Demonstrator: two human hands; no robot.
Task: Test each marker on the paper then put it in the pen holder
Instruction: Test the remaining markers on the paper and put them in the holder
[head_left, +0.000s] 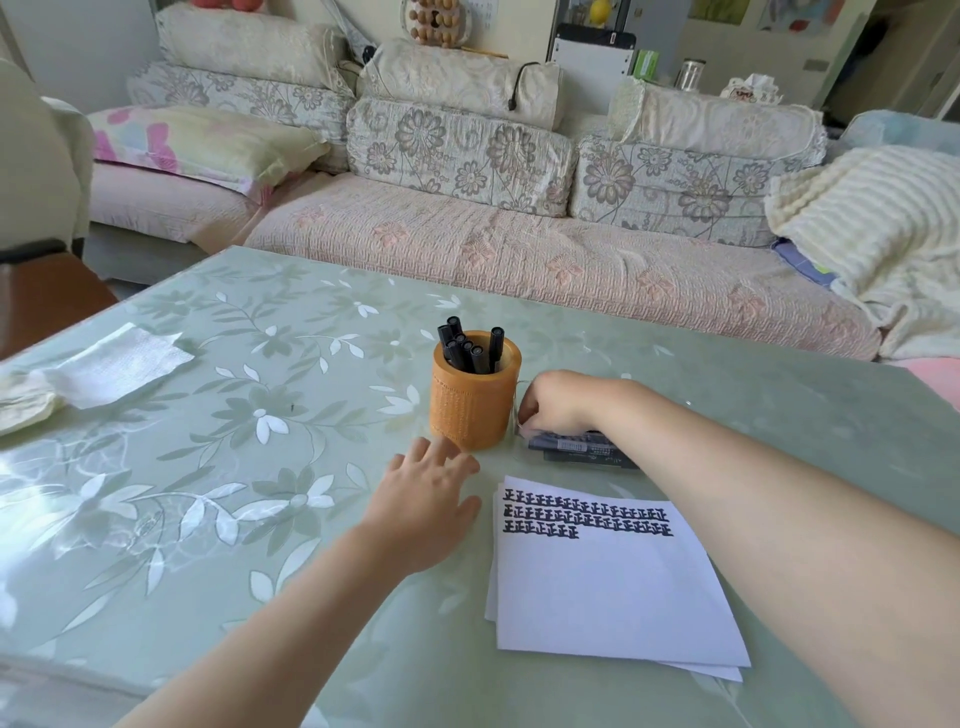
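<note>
I'm fetching the next marker: my right hand (553, 402), centre-right of the frame, curls over the loose black markers (582, 447) beside the orange pen holder (470, 410) — whether it has clamped one I cannot tell. My left hand (423, 499) lies flat, fingers spread, at the holder's base. Next, I judge — lift one, uncap it, mark the paper (597, 582) at lower right.
</note>
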